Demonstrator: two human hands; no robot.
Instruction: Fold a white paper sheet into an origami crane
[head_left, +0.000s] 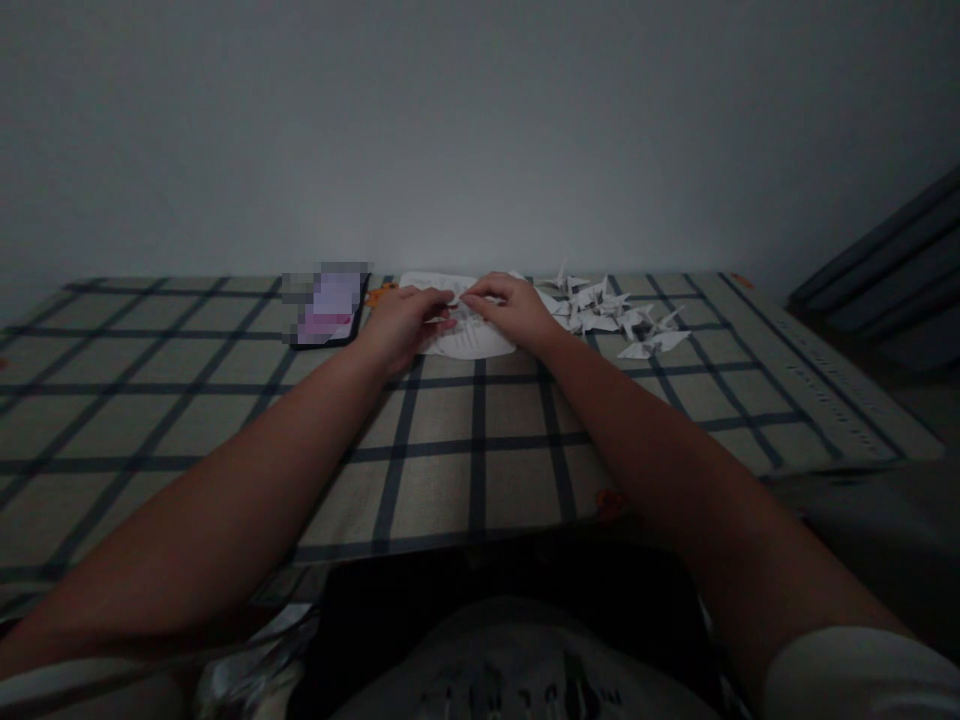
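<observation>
Over a white sheet with faint dark marks [469,340], both hands meet at a small piece of white paper [459,300]. My left hand [409,318] pinches its left side between thumb and fingers. From the right, my right hand [514,305] holds it with closed fingertips. The paper's exact shape is too small to make out. Just right of my right hand lies a pile of folded white paper cranes [600,308], some overlapping, with one crane [654,343] nearer the front.
A phone [330,308] with a lit, pixelated screen lies left of my left hand. The checked tablecloth [442,420] covers the table, which meets a grey wall [465,130]. Dark folded fabric [892,270] is at the far right.
</observation>
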